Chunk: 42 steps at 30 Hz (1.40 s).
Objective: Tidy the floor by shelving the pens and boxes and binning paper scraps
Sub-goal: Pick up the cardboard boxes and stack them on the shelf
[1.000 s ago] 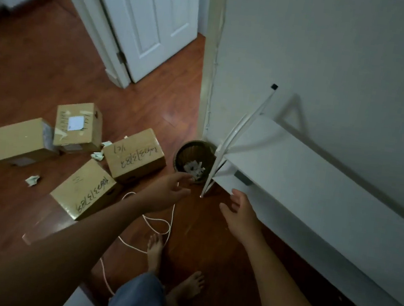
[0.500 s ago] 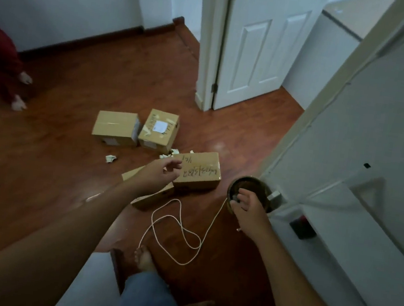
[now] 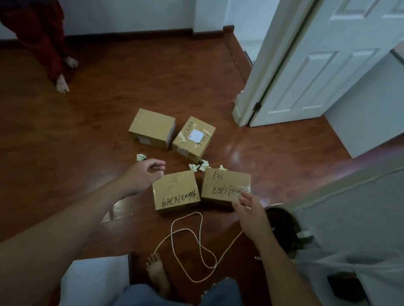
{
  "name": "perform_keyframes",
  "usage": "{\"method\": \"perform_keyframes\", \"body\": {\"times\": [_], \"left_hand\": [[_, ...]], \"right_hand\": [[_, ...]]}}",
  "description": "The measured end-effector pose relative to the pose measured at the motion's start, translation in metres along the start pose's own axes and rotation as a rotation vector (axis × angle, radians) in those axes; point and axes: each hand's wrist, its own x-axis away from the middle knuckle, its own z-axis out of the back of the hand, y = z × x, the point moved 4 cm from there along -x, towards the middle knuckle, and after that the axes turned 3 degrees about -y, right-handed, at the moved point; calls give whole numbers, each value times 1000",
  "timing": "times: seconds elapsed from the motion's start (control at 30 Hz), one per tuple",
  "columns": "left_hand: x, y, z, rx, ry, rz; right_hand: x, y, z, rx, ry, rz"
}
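Observation:
Several cardboard boxes lie on the wood floor: a near-left box (image 3: 176, 191) and a near-right box (image 3: 226, 187) with black writing, a far plain box (image 3: 151, 128), and a far box with a white label (image 3: 193, 139). Crumpled paper scraps lie between them, one scrap (image 3: 141, 157) at the left and a cluster of scraps (image 3: 199, 166) in the middle. My left hand (image 3: 143, 176) hovers open beside the near-left box, empty. My right hand (image 3: 251, 217) hangs open over the near-right box's front corner, empty. The dark round bin (image 3: 284, 230) stands just right of it.
A white cord (image 3: 195, 244) loops on the floor by my bare foot (image 3: 158, 274). A white shelf (image 3: 372, 252) fills the right side, and a white door (image 3: 328, 66) stands open behind. Another person's legs (image 3: 54, 56) stand at the far left.
My view has swung left from the shelf and bin to the boxes. Both hands have moved away from the bin and now reach toward the near boxes.

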Motion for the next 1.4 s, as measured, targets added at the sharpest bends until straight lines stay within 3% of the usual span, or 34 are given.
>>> {"method": "perform_keyframes", "body": {"times": [0.37, 0.53, 0.77, 1.1, 1.4], "left_hand": [[-73, -77, 77, 200, 61, 123], [-93, -55, 91, 269, 116, 186], [-160, -80, 96, 413, 206, 284], [-277, -180, 62, 471, 191, 481], [-405, -346, -18, 475, 174, 620]], "right_hand": [[-105, -69, -67, 113, -131, -32], [-169, -95, -78, 178, -192, -45], [-263, -101, -97, 260, -275, -84], [-382, -40, -175, 327, -318, -183], [-533, 101, -272, 422, -348, -222]]}}
